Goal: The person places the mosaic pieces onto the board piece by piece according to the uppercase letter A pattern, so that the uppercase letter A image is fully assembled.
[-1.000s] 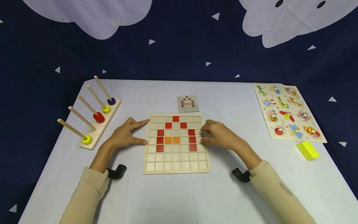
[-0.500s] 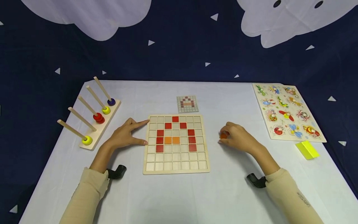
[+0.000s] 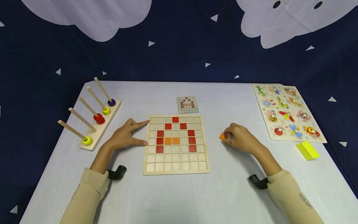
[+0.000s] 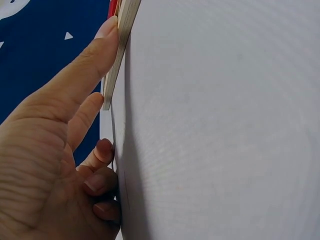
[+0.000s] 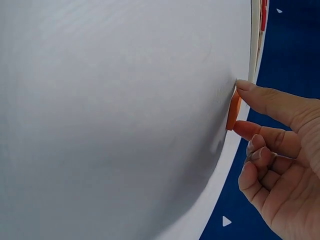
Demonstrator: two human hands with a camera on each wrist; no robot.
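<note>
A wooden grid board (image 3: 176,168) lies on the table, with red tiles (image 3: 160,141) in an arch-like pattern and two orange tiles (image 3: 172,141) side by side. At its left edge, my left hand (image 3: 126,135) touches the frame with extended thumb and index finger; the left wrist view shows the thumb (image 4: 95,55) against the board's edge (image 4: 120,55). Right of the board, my right hand (image 3: 241,137) pinches an orange tile (image 3: 222,136) between thumb and index finger. In the right wrist view this tile (image 5: 233,111) stands tilted, close to the tabletop.
A small pattern card (image 3: 187,104) lies just behind the board. To the left stands a wooden peg rack (image 3: 103,124) with coloured rings. At the right are an insect picture puzzle (image 3: 289,112) and a folded yellow piece (image 3: 307,150). White cloth covers the table (image 3: 179,199).
My right hand has moved right, away from the board's right edge, and the orange tile now shows between its fingers. The left hand stays at the board's left edge.
</note>
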